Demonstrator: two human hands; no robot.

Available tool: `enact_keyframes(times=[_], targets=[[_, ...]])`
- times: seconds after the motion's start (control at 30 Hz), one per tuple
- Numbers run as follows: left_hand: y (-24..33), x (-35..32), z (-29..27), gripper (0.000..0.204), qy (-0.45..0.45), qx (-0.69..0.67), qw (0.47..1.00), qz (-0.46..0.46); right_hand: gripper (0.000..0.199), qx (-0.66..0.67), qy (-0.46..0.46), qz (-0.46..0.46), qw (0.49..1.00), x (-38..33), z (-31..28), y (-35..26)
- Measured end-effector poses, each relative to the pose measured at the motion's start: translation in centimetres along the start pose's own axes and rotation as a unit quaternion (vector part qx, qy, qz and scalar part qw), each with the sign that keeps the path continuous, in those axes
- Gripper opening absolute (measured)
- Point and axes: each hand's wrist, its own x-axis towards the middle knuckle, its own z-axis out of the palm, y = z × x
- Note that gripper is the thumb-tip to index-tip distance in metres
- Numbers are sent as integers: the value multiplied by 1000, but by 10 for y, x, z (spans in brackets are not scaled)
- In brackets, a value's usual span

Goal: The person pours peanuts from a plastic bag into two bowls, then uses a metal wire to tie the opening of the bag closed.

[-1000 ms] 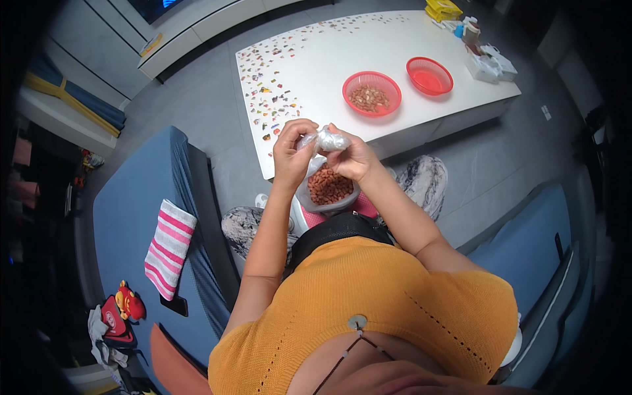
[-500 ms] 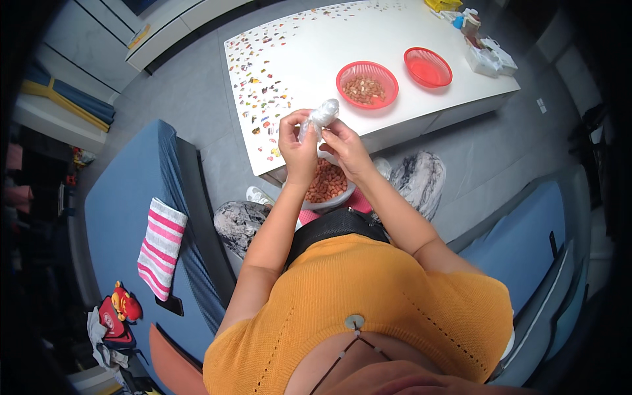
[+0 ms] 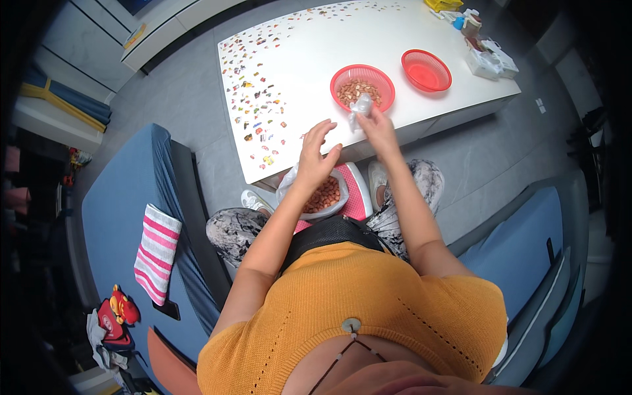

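A small clear plastic bag (image 3: 361, 105) is pinched in the right hand (image 3: 375, 122), just above centre frame, at the near rim of the red basket w/ peanuts (image 3: 362, 85). The left hand (image 3: 315, 155) is spread wide, holding nothing, over the table edge (image 3: 289, 168). Bag mouth is best kept up and steady; peanuts are best added slowly.

Beyond the grip, an empty red basket (image 3: 426, 70) sits to its right on the white table (image 3: 316, 59) strewn with small coloured pieces (image 3: 253, 105); a pink-striped towel (image 3: 157, 252) lies far lower left on a blue sofa (image 3: 118, 197).
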Motion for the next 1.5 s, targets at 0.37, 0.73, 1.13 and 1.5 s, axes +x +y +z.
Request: enact_keyframes(times=[0.37,0.73,1.13,1.5], targets=[[-43,-23,-33,24,73,-100,970,-209,43,-310,140,-125,932,74,-44,26],[-47,-42,-55,22,121,-160,944,-263,38,-524,11,-237,818,36,-17,24],[-53,-45,-55,19,114,-197,934,-276,27,-569,31,-202,797,44,-31,39],[-112,-59,-70,23,-9,101,965,-240,27,-554,-33,-211,805,31,-67,33]])
